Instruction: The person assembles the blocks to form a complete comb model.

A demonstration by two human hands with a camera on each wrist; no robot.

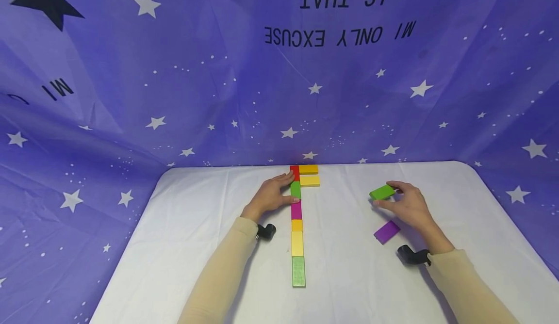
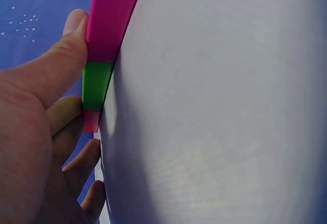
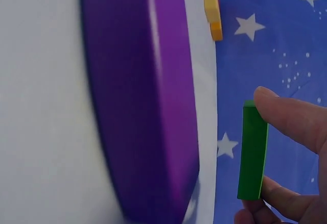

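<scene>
My left hand touches the far part of a straight row of blocks, thumb near where a green block meets a magenta block, fingertips on the red block at the far end. Toward me the row goes on with an orange block, a pale yellow block and a light green block. On the right, a bright green block is pinched between thumb and fingers of my right hand. A purple block lies on the table just nearer than that hand.
Two yellow blocks, one at the far edge and one just nearer, stick out rightward from the row's far end. White cloth covers the table. Behind it hangs a purple star-patterned curtain.
</scene>
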